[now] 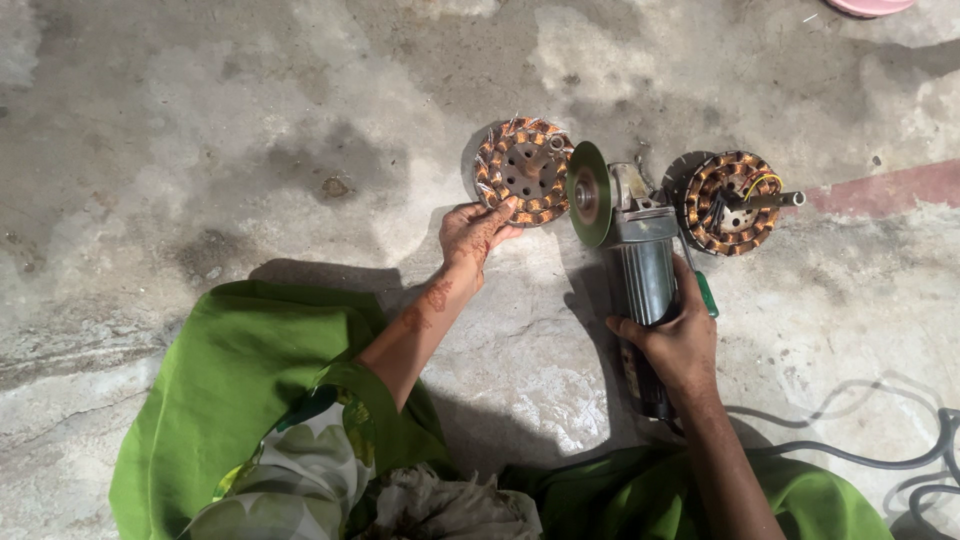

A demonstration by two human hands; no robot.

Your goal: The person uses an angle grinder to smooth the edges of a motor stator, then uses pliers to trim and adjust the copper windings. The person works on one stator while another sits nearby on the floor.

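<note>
My left hand [474, 232] rests its fingertips on the lower edge of a round motor stator with copper windings [524, 170], which lies flat on the concrete floor. My right hand [678, 340] grips the grey body of an angle grinder [640, 270]. The grinder's green cutting disc [588, 194] stands on edge right beside the stator's right rim. A second copper-wound stator with a shaft through it [735, 202] lies to the right of the grinder head.
The grinder's black power cable [880, 460] loops across the floor at the lower right. My green garment [250, 400] covers the lower left. A pink object [868, 6] pokes in at the top right edge.
</note>
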